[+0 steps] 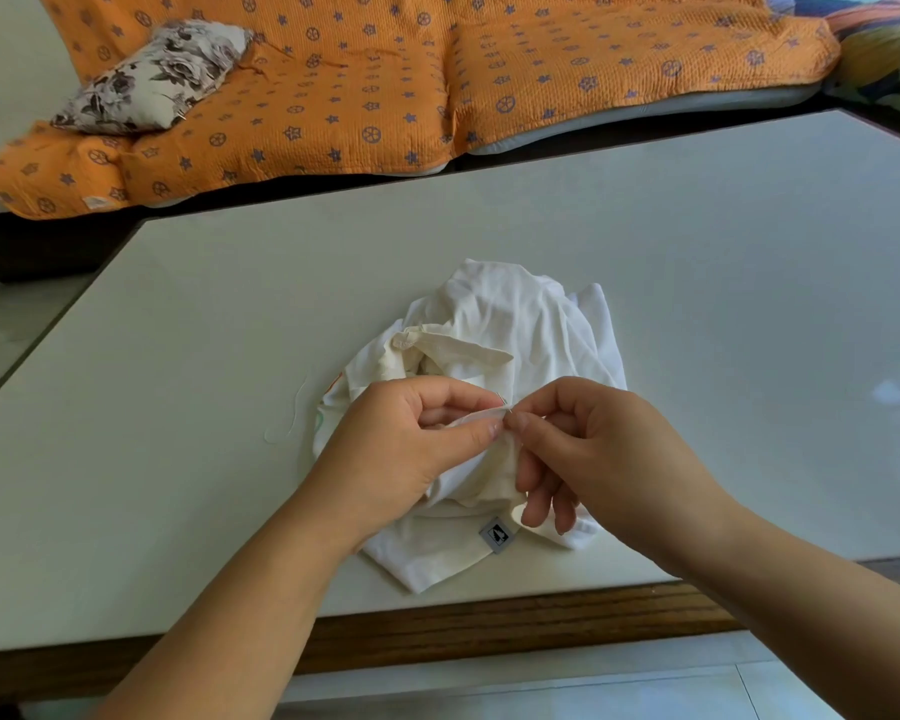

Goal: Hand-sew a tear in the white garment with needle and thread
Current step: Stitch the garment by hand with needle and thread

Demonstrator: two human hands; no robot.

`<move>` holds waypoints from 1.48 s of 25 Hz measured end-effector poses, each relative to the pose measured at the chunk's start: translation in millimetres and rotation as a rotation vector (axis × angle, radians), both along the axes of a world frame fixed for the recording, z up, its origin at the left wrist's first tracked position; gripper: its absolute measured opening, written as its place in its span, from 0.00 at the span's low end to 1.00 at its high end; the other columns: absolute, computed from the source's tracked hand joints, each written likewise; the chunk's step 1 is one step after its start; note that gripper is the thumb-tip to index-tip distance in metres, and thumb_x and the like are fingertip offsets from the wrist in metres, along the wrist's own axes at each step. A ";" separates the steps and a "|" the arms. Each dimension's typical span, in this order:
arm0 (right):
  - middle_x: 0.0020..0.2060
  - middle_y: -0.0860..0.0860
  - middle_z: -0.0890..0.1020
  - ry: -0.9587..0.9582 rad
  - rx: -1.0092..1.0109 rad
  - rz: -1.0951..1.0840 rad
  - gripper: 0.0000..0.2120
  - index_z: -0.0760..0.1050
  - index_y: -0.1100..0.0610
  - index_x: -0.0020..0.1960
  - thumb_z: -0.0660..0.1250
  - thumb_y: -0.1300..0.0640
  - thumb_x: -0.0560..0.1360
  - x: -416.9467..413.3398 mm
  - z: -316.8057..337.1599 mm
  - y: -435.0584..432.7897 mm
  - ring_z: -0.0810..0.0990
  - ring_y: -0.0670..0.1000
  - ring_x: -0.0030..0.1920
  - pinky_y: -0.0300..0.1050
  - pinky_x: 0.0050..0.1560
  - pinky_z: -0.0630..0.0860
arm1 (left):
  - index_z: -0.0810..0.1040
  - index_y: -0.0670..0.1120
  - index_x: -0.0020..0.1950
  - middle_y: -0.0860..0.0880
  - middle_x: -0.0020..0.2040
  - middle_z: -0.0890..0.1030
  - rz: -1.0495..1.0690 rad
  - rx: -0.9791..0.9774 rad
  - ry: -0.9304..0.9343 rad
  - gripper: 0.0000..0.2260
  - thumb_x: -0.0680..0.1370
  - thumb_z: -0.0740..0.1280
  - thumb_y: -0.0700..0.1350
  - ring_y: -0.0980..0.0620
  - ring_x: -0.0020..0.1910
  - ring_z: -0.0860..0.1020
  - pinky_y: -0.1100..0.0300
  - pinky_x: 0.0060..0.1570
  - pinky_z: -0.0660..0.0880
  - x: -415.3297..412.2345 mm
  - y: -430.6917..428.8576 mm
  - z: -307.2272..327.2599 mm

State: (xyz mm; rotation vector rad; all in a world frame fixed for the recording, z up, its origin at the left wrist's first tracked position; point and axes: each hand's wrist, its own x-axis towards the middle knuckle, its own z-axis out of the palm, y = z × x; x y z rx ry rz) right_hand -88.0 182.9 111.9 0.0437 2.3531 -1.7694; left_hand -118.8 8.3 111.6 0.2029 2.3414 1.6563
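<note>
Left hand pinches the garment fold, my right hand pinches the needle: likely mid-stitch; next, pull it through.

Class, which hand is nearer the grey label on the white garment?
Right. The right hand reaches down just right of the grey label; the left hand grips the white garment farther up-left.
</note>
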 end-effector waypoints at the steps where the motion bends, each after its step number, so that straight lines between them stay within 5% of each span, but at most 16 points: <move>1: 0.29 0.53 0.83 -0.002 -0.007 -0.008 0.07 0.76 0.59 0.46 0.63 0.58 0.81 0.2 -0.1 -0.5 0.82 0.54 0.28 0.38 0.26 0.74 | 0.86 0.53 0.50 0.50 0.45 0.87 0.016 -0.025 0.022 0.06 0.74 0.73 0.45 0.49 0.50 0.84 0.52 0.55 0.80 0.7 1.5 -1.1; 3: 0.30 0.55 0.84 -0.016 -0.039 -0.032 0.06 0.75 0.60 0.48 0.63 0.58 0.81 0.2 0.2 -1.4 0.82 0.54 0.28 0.38 0.27 0.75 | 0.86 0.57 0.47 0.49 0.44 0.87 0.023 -0.091 0.073 0.06 0.75 0.73 0.46 0.46 0.49 0.84 0.51 0.55 0.79 2.4 4.6 -3.0; 8: 0.33 0.57 0.85 -0.110 -0.145 -0.044 0.04 0.75 0.59 0.53 0.64 0.59 0.81 -4.4 3.3 -1.4 0.85 0.59 0.33 0.46 0.35 0.83 | 0.83 0.64 0.38 0.55 0.38 0.85 -0.031 -0.262 0.160 0.12 0.76 0.72 0.47 0.55 0.39 0.81 0.66 0.38 0.74 5.1 9.4 -3.4; 11: 0.33 0.57 0.85 -0.145 -0.096 -0.039 0.06 0.74 0.60 0.52 0.62 0.58 0.82 -6.3 8.1 -0.7 0.86 0.58 0.34 0.47 0.33 0.83 | 0.83 0.65 0.41 0.63 0.42 0.84 -0.047 -0.256 0.187 0.11 0.75 0.72 0.47 0.67 0.44 0.79 0.76 0.42 0.70 4.3 10.0 -3.2; 16: 0.39 0.49 0.86 0.012 0.135 -0.151 0.06 0.72 0.56 0.49 0.60 0.55 0.82 -20.3 9.6 13.6 0.83 0.49 0.29 0.39 0.27 0.75 | 0.84 0.62 0.44 0.65 0.43 0.82 -0.054 -0.239 0.211 0.08 0.75 0.72 0.47 0.69 0.44 0.78 0.77 0.43 0.70 2.2 7.3 -8.0; 21: 0.36 0.58 0.85 -0.143 -0.608 -0.194 0.10 0.71 0.65 0.52 0.55 0.59 0.85 -29.8 14.8 19.9 0.85 0.55 0.33 0.41 0.29 0.79 | 0.85 0.57 0.46 0.67 0.39 0.79 -0.059 -0.186 0.125 0.04 0.74 0.73 0.49 0.70 0.37 0.75 0.76 0.36 0.68 0.3 6.1 -8.3; 24: 0.32 0.58 0.83 -0.123 -0.772 -0.265 0.11 0.70 0.66 0.50 0.55 0.60 0.85 -35.0 19.1 25.3 0.87 0.58 0.38 0.42 0.34 0.82 | 0.86 0.57 0.46 0.65 0.42 0.82 -0.066 -0.173 0.095 0.04 0.74 0.74 0.48 0.69 0.39 0.77 0.76 0.40 0.70 -0.3 4.3 -7.7; 30: 0.32 0.58 0.82 0.069 -0.734 -0.413 0.09 0.69 0.61 0.50 0.54 0.59 0.85 -44.0 19.5 37.3 0.86 0.63 0.44 0.49 0.44 0.84 | 0.86 0.58 0.47 0.57 0.46 0.84 -0.105 -0.181 0.009 0.04 0.74 0.73 0.50 0.59 0.48 0.81 0.68 0.50 0.77 -2.0 0.2 -7.3; 37: 0.33 0.56 0.84 0.202 -0.543 -0.518 0.07 0.68 0.60 0.57 0.55 0.58 0.85 -55.5 9.1 47.1 0.86 0.58 0.46 0.52 0.53 0.82 | 0.85 0.63 0.47 0.39 0.52 0.83 -0.126 -0.171 -0.019 0.06 0.71 0.74 0.57 0.34 0.54 0.79 0.39 0.57 0.76 -0.3 -1.1 -4.5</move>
